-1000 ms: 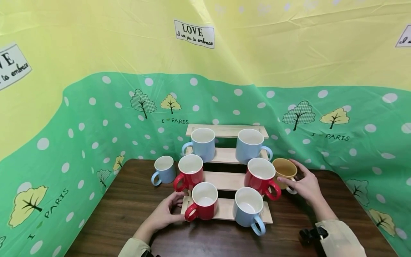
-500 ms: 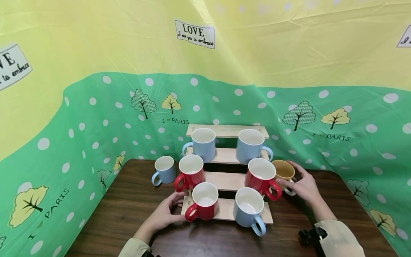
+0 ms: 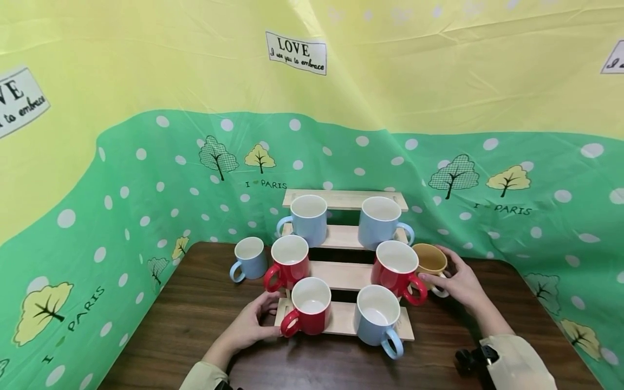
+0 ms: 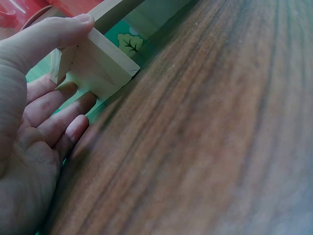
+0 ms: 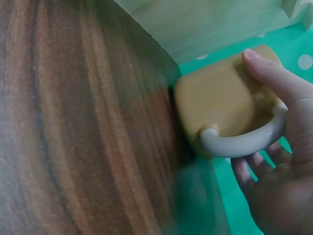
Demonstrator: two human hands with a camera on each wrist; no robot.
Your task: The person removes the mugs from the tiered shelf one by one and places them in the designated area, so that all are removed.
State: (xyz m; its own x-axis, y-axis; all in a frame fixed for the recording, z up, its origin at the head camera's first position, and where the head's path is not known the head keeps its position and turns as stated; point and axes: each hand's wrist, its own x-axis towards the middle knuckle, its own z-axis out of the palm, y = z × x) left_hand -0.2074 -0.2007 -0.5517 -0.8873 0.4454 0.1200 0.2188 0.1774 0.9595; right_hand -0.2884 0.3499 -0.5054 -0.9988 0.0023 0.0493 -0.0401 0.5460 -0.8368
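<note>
My right hand holds a yellow mug by its body, beside the right end of the wooden tiered rack. In the right wrist view, the thumb lies on the side of the mug above its white handle, and the fingers reach behind it. At the rack's lower left corner, my left hand grips the end of the bottom shelf. The left wrist view has that thumb along the shelf edge and the fingers by the side panel.
On the rack stand light blue mugs above, red mugs in the middle, and a red and a light blue mug at the bottom. Another blue mug stands left on the dark wood table. A patterned cloth hangs behind.
My right hand and the yellow mug have shifted slightly left, closer to the rack, then stayed still. The left hand and the rack have not moved.
</note>
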